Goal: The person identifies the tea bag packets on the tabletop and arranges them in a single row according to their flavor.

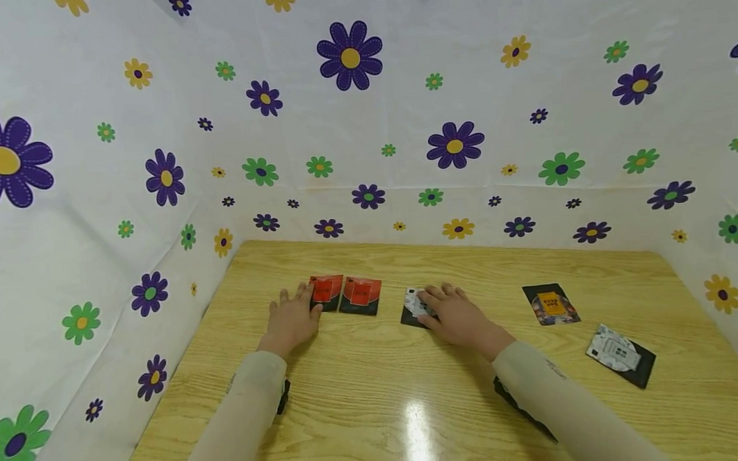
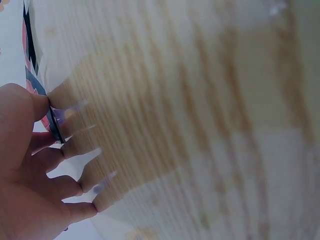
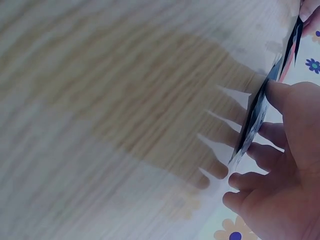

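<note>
My left hand (image 1: 291, 321) lies on the table with its fingers spread. Its thumb and index finger touch the left edge of a red and black flat packet (image 1: 326, 292). Close beside that packet, on its right, lies a matching red and black packet (image 1: 361, 295). My right hand (image 1: 460, 317) rests on a silver and black flat packet (image 1: 412, 305), fingertips over its face and thumb at its near edge, partly hiding it. In the right wrist view this packet (image 3: 254, 120) appears almost edge-on under the extended fingers of my right hand (image 3: 280, 160).
To the right lie a black packet with an orange label (image 1: 551, 304) and, nearer, another silver and black packet (image 1: 621, 355), turned at an angle. White flower-printed sheets (image 1: 401, 117) wall the wooden table (image 1: 365, 391) at the back and sides.
</note>
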Demonstrator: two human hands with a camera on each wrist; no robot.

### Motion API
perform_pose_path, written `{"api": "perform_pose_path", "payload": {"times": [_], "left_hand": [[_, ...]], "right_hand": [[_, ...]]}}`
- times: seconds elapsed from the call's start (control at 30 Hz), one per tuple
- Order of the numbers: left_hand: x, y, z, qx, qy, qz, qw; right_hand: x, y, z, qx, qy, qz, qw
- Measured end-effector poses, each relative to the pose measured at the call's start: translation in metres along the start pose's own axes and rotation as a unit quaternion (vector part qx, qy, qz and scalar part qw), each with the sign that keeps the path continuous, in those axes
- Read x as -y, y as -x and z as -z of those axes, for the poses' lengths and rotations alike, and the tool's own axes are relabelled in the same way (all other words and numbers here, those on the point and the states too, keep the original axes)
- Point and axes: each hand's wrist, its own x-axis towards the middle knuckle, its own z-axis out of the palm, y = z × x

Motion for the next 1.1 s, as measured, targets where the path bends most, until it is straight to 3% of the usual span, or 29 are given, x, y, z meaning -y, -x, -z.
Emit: {"api": "perform_pose_path", "payload": {"times": [0.63, 1.1], "left_hand": [[0.003, -0.001, -0.005, -0.011, 0.023, -0.001, 0.9997], [0.003, -0.001, -0.006, -0.021, 0.023, -0.007, 0.9995]], "right_hand": [[0.009, -0.021, -0.003, 0.027, -0.009, -0.014, 0.999], [0.013, -0.024, -0.002, 0.028, -0.014, -0.019, 0.999]]}}
